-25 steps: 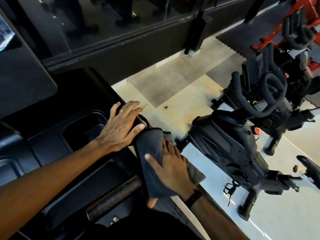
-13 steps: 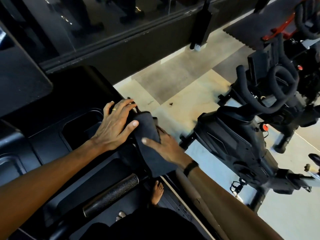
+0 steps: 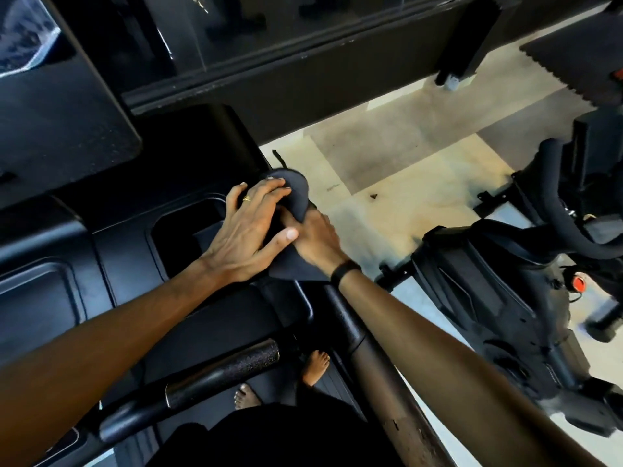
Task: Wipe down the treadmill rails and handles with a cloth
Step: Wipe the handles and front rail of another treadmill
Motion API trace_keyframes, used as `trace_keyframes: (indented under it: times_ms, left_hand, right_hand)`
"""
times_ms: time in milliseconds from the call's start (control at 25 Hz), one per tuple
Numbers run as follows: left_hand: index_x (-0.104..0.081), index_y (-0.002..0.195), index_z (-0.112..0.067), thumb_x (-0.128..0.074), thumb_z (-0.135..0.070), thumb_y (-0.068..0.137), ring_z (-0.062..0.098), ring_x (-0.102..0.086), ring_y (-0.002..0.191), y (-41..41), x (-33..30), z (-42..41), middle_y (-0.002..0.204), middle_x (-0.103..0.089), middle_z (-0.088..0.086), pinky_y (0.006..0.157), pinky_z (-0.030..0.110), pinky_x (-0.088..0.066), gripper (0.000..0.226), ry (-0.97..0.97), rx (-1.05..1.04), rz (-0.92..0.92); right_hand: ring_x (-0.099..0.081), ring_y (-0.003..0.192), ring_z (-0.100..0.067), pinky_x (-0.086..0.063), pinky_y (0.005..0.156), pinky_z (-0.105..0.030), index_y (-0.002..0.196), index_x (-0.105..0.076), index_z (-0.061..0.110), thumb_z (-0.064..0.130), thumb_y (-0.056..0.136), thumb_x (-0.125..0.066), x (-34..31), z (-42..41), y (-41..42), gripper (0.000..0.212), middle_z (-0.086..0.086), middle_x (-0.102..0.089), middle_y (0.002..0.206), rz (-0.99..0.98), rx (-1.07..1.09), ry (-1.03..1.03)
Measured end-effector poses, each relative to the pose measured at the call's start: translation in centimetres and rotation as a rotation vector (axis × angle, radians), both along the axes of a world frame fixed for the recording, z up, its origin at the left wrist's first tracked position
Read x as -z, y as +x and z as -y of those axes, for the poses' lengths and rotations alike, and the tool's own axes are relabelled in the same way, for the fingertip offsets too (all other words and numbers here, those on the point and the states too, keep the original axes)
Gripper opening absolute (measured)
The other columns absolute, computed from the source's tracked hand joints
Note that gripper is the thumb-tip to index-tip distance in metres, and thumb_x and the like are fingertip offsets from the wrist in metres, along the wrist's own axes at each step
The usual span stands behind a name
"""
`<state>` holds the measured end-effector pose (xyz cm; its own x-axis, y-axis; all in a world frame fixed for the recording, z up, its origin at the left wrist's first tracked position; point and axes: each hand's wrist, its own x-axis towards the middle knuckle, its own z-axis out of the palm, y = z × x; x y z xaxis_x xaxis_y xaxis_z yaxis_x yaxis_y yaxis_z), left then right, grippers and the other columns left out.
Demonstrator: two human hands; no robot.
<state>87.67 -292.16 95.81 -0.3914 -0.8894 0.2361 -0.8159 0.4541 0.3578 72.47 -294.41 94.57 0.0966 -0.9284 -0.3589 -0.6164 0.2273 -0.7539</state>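
Note:
A dark grey cloth is bunched over the right front corner of the black treadmill console. My right hand grips the cloth from the right side and presses it on that corner. My left hand, with a ring on one finger, lies flat across the console edge and partly over the cloth. The right side rail runs back towards me under my right forearm. A textured front handle sticks out below the console.
An exercise bike stands close on the right, over a pale floor. A dark glass wall runs ahead. The treadmill screen is at the upper left. My bare feet stand on the belt.
My right hand has pushed the cloth forward along the rail up to the console's corner, bunching it there. My left hand stayed on the console edge and now overlaps the cloth.

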Motion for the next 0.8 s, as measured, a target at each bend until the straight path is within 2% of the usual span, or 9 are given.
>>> trace_keyframes:
  times_ms: [80,200,320,360,440,520,640,720,800]
  left_hand:
    - [-0.043,0.142,-0.002,-0.020,-0.064,0.096,0.023,-0.033,0.143,-0.1,0.0,0.1,0.151,-0.041,0.013,0.119,0.045,-0.008,0.080,-0.003,0.009,0.024]
    - [-0.044,0.141,0.000,-0.020,-0.064,0.096,0.025,-0.034,0.143,0.0,-0.1,-0.1,0.150,-0.041,0.015,0.119,0.045,-0.009,0.082,-0.014,0.038,0.065]
    - [-0.044,0.141,0.000,-0.020,-0.063,0.097,0.025,-0.035,0.143,0.0,-0.3,-0.2,0.150,-0.041,0.015,0.119,0.044,-0.009,0.081,-0.021,0.116,0.094]
    - [-0.044,0.141,0.000,-0.020,-0.063,0.097,0.025,-0.035,0.142,-0.2,-0.4,-0.2,0.150,-0.041,0.015,0.119,0.043,-0.009,0.081,-0.017,0.147,0.089]
    - [-0.043,0.142,-0.001,-0.020,-0.063,0.097,0.025,-0.035,0.142,0.0,-0.6,-0.2,0.150,-0.040,0.014,0.118,0.040,-0.006,0.080,-0.007,0.195,0.085]
    - [-0.044,0.142,-0.003,-0.021,-0.063,0.097,0.025,-0.035,0.142,0.0,-0.7,-0.5,0.150,-0.040,0.013,0.118,0.041,-0.007,0.078,-0.018,0.266,0.089]
    - [-0.044,0.141,-0.006,-0.025,-0.057,0.098,0.024,-0.032,0.144,-0.5,-1.0,-0.3,0.151,-0.039,0.010,0.116,0.044,-0.012,0.069,-0.031,0.388,0.082]
    - [-0.045,0.139,-0.006,-0.026,-0.052,0.099,0.024,-0.032,0.144,-1.9,-0.9,-0.6,0.151,-0.038,0.010,0.115,0.044,-0.015,0.064,-0.012,0.484,0.038]
    - [-0.047,0.137,-0.006,-0.023,-0.052,0.100,0.024,-0.033,0.143,-3.8,-0.5,-1.1,0.150,-0.040,0.010,0.113,0.046,-0.019,0.063,-0.010,0.582,0.012]
  right_hand:
    - [-0.060,0.101,-0.035,-0.038,0.069,-0.034,0.112,-0.063,0.021,0.057,0.095,-0.049,0.0,1.7,0.6,0.042,-0.007,-0.067,0.108,0.036,0.022,0.053]
    - [-0.059,0.089,-0.028,-0.038,0.064,-0.035,0.103,-0.063,0.023,0.056,0.094,-0.052,0.9,0.5,-0.4,0.036,0.001,-0.065,0.092,0.121,0.019,0.047]
    - [-0.061,0.092,-0.027,-0.040,0.067,-0.035,0.104,-0.062,0.024,0.062,0.091,-0.054,1.6,-1.3,-1.7,0.041,0.000,-0.068,0.098,0.136,0.041,0.015]
    - [-0.061,0.091,-0.026,-0.039,0.069,-0.036,0.101,-0.061,0.024,0.065,0.089,-0.053,1.6,-2.0,-2.1,0.043,0.000,-0.067,0.097,0.127,0.058,0.021]
    - [-0.056,0.076,-0.022,-0.035,0.064,-0.035,0.085,-0.053,0.027,0.071,0.088,-0.051,1.7,-3.7,-2.5,0.044,0.004,-0.058,0.080,0.096,0.077,0.031]
    - [-0.054,0.070,-0.023,-0.035,0.061,-0.037,0.078,-0.050,0.024,0.078,0.085,-0.045,1.6,-6.1,-3.3,0.054,0.002,-0.054,0.072,0.001,0.101,0.007]
    - [-0.060,0.085,-0.032,-0.047,0.072,-0.044,0.099,-0.058,0.016,0.076,0.090,-0.043,0.9,-9.5,-4.6,0.062,-0.010,-0.065,0.093,-0.150,0.117,-0.015]
    - [-0.061,0.097,-0.031,-0.049,0.083,-0.044,0.116,-0.057,0.019,0.072,0.092,-0.044,0.5,-12.3,-5.3,0.060,-0.009,-0.067,0.110,-0.191,0.151,-0.049]
    - [-0.062,0.102,-0.031,-0.050,0.088,-0.047,0.123,-0.057,0.022,0.075,0.091,-0.039,0.4,-14.6,-5.4,0.064,-0.007,-0.067,0.117,-0.276,0.181,-0.104]
